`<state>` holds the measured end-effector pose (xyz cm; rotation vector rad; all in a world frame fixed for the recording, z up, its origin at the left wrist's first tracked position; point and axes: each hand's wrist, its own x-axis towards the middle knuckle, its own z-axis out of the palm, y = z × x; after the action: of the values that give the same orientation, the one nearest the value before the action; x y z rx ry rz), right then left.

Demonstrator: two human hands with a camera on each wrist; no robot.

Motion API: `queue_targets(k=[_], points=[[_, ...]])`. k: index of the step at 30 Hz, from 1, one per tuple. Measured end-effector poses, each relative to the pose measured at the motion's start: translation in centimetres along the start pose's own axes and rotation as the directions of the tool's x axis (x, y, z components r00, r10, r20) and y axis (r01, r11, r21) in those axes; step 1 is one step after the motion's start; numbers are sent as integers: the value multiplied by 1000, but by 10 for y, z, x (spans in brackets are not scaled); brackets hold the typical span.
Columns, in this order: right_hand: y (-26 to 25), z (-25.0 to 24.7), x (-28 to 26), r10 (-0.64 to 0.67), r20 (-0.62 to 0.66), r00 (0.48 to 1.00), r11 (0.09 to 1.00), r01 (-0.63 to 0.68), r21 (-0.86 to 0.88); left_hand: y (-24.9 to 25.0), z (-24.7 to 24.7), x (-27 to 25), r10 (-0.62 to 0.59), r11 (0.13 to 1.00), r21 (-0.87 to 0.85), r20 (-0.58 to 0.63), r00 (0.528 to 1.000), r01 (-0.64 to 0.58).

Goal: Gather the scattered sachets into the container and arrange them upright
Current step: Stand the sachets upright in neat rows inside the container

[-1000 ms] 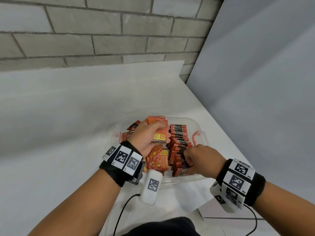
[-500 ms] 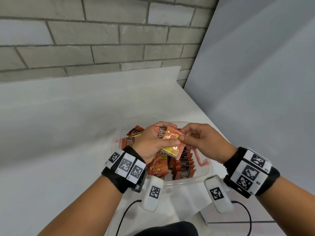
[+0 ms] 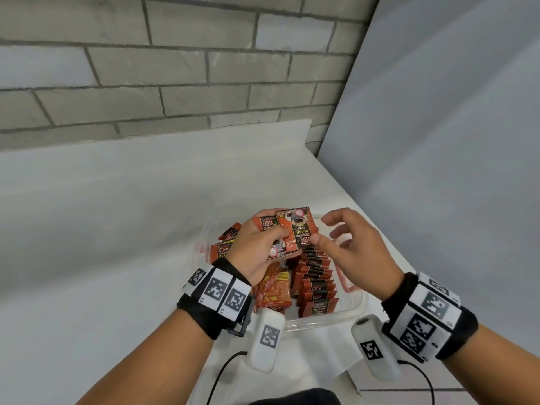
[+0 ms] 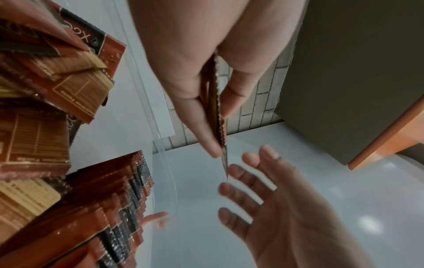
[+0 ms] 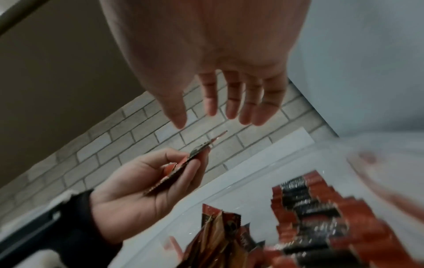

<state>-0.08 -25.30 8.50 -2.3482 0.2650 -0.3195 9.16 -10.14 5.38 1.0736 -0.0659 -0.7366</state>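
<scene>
A clear plastic container (image 3: 358, 305) sits on the white table, with a row of red-and-black sachets (image 3: 315, 285) standing upright along its right side and loose sachets (image 3: 274, 287) lying flat on its left. My left hand (image 3: 260, 244) holds a small stack of sachets (image 3: 292, 232) above the container, thumb on top, seen edge-on in the left wrist view (image 4: 216, 116). My right hand (image 3: 347, 247) hovers just right of the stack with fingers spread and relaxed (image 5: 229, 98), its thumb near the stack's edge, holding nothing.
A grey brick wall (image 3: 175, 68) runs behind the table and a plain grey panel (image 3: 438, 141) stands to the right. The table's right edge (image 3: 388, 252) lies close beside the container. Cables hang from both wrist units near my body.
My right hand rose from the upright row to the stack, pinched it half a second ago, and has now let go and spread. The left hand has lifted and turned the stack face up.
</scene>
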Motion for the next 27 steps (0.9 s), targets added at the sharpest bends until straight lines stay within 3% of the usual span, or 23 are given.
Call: queue_targets(k=[3,7,10,14,16,20,23,27], points=[[0,4,1,179,103,979,962,-196,191,0,2,1,-1,1000,13,23,1000,0],[1,5,8,116,21,993,974,-118,194,1,2,0,-39,999,36,82,996,36],[-3,2,14,95,46,994,960,-104,262,1,2,-1,-27,996,90,87,996,19],[-9,2,13,214,166,963,868,-265,420,-2,2,-2,49,990,124,92,995,-61],[-6,0,10,261,208,943,858,-325,397,-2,0,-2,60,989,128,85,995,-70],[11,-13,3,147,290,946,950,-217,226,1,-4,1,12,1000,-3,6,1000,-12],[22,-15,-8,62,481,875,998,-69,-4,3,-8,4,-9,999,-54,-28,1000,8],[36,-8,-22,-1,596,803,985,103,-138,0,-8,5,-15,1000,-20,-37,999,15]])
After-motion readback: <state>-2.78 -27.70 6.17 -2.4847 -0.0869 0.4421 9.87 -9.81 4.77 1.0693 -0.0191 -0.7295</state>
